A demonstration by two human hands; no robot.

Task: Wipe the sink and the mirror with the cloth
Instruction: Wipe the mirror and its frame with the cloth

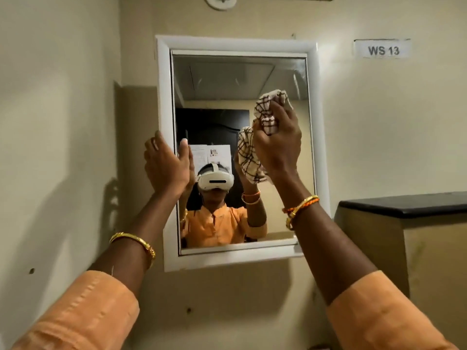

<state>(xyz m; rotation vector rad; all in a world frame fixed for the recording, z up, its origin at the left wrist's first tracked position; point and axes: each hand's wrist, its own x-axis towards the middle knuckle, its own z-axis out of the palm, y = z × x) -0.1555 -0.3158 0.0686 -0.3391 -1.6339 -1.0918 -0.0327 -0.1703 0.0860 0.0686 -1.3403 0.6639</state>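
Orange sleeves [83, 314] nearest. Left hand [166, 165], fingers straight, braces the mirror [227, 79] frame's left edge, likely steadying it. Right hand [279, 145] grips the bunched checked cloth [265, 109] against the glass, right of centre. Sink not visible.

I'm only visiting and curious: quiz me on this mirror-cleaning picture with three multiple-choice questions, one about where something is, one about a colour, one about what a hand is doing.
1. Where is the "WS 13" label?
A. Upper right of the mirror
B. Below the mirror
C. On the glass

2. What colour is the mirror frame?
A. Black
B. White
C. Orange

3. What is the right hand doing?
A. Hanging idle
B. Flat on the wall
C. Gripping the checked cloth

Answers: 1 A, it sits on the wall up and right of the frame. 2 B, the border is white. 3 C, its fingers curl round the bunched cloth at the glass, while the left hand rests on the frame's left edge.
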